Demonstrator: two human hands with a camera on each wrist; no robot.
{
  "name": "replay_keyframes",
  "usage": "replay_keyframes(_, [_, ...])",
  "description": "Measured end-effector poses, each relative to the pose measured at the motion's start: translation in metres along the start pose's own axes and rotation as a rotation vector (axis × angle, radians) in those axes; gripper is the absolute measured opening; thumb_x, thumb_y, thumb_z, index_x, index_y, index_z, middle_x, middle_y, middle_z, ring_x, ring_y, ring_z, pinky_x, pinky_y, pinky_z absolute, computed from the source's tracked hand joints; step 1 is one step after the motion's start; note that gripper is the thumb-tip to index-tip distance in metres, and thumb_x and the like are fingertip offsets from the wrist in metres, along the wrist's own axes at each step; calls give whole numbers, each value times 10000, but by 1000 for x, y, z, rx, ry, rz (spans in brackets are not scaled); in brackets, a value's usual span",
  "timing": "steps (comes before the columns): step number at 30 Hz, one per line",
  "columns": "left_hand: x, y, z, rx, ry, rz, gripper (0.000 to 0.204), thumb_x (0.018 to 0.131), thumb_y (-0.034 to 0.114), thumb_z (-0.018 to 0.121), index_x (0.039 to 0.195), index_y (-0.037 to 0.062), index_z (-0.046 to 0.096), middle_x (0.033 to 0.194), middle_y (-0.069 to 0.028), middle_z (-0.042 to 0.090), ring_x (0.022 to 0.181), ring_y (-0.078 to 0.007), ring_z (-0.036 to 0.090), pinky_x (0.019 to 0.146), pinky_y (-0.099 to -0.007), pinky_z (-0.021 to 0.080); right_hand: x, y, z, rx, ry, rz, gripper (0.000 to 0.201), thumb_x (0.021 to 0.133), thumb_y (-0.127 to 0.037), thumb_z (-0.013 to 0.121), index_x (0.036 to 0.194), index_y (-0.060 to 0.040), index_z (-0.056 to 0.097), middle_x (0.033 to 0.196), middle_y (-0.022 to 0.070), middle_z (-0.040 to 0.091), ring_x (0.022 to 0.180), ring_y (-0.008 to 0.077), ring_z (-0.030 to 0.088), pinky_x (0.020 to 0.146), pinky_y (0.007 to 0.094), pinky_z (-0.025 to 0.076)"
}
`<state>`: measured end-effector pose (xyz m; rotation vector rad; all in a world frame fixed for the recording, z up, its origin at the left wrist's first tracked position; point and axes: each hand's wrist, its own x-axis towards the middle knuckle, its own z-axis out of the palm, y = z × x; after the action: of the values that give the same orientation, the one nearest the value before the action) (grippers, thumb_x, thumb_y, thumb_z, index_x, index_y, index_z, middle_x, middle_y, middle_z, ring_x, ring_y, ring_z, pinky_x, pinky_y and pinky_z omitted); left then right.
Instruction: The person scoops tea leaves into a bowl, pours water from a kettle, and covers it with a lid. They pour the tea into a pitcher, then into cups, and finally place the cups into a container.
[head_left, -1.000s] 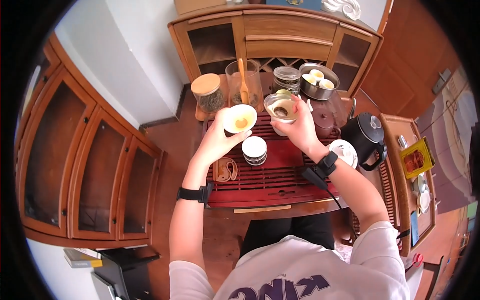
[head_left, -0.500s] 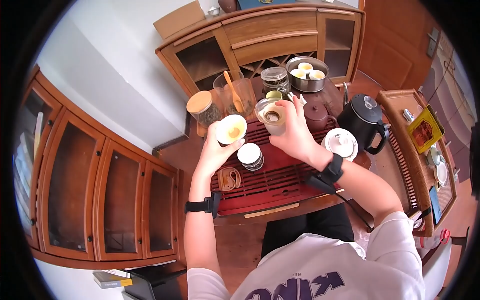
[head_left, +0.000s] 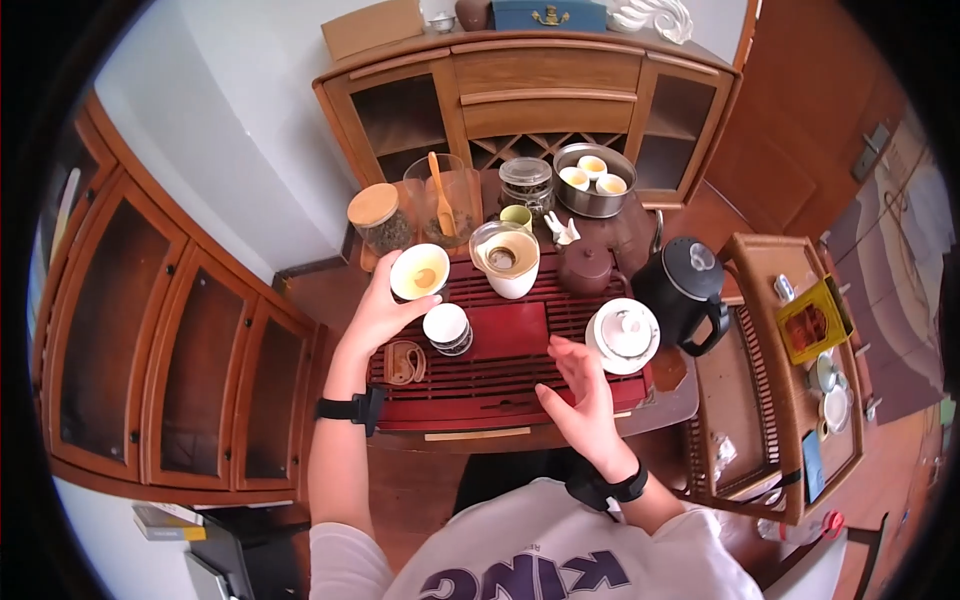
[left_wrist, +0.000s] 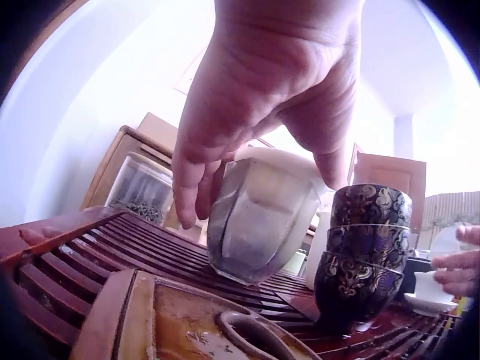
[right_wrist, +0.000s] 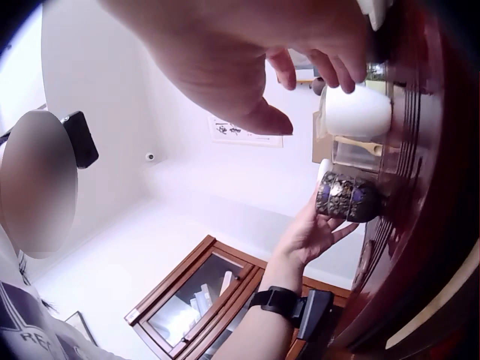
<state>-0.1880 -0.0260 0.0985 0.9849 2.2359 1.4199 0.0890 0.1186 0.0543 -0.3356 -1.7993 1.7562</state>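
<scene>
My left hand [head_left: 374, 316] holds a faceted glass cup [left_wrist: 262, 217] by its sides, tilted, with a little yellow liquid inside. In the left wrist view the cup's base hangs close over the slatted red tea tray [head_left: 480, 393]. Next to it stands a stack of dark patterned cups [left_wrist: 364, 251]. My right hand [head_left: 584, 400] is empty over the tray's front right, fingers apart and slightly bent, near a white lidded gaiwan [head_left: 627, 335]. A white pitcher [head_left: 515, 282] with a strainer [head_left: 502, 252] on top stands at the tray's back.
Behind are jars of dry leaves [head_left: 382, 225], a wooden scoop [head_left: 441, 200] and a steel bowl [head_left: 592, 202] holding small cups. A purple-brown teapot [head_left: 586, 268] and black kettle [head_left: 680, 290] stand right. A brown tea ornament [head_left: 404, 362] lies front left.
My right hand has let go of the white pitcher with the strainer and drawn back toward the tray's front right. The left hand still holds the glass cup. The head view has shifted.
</scene>
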Motion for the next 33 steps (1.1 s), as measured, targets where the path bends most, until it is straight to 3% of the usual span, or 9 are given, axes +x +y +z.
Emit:
replay_keyframes(5, [0,-3,-2,0,11,-51,993,793,120,846,1566,35,228,1482,-158,452,1354,-230,464,1131,-364,379,-10,18,-11,-59,-14,5,396,850,25,689,1210,12,525,1335,162,561,1288,262,547,1131,395,414])
replay_keyframes(8, [3,-5,-4,-114,-44,-10,1036,742,85,870,1566,48,242,1498,-128,432,1380,-218,430,1142,-372,363,-12,24,-11,-310,12,-188,339,798,24,701,1113,-9,579,1179,180,657,1094,333,651,942,391,528])
replay_keyframes(13, [8,-15,-6,-128,-107,-21,1023,722,98,895,1535,38,277,1455,-111,465,1360,-222,449,1134,-368,376,-9,17,-9,-384,11,-250,309,773,25,701,1063,-11,599,1131,185,678,1038,359,663,896,407,536])
replay_keyframes(15, [10,-12,-7,-131,-120,-5,1012,718,76,880,1545,79,297,1458,-74,461,1360,-196,440,1131,-354,373,-10,20,-10,-347,18,-224,301,772,28,699,1054,-11,601,1129,182,679,1031,360,664,892,405,536])
replay_keyframes(20, [17,-29,-9,-161,-153,51,985,727,215,919,1498,67,323,1416,-45,475,1345,-179,444,1133,-352,364,-9,19,-10,-343,53,-231,279,768,38,694,1027,-20,611,1123,172,686,1010,346,671,878,400,539])
replay_keyframes(33, [19,-30,-13,-146,-182,95,961,713,217,927,1461,61,345,1394,-69,489,1327,-187,463,1117,-363,393,-9,21,-9,-409,68,-273,230,766,63,686,966,-25,613,1066,161,708,941,320,688,825,377,540])
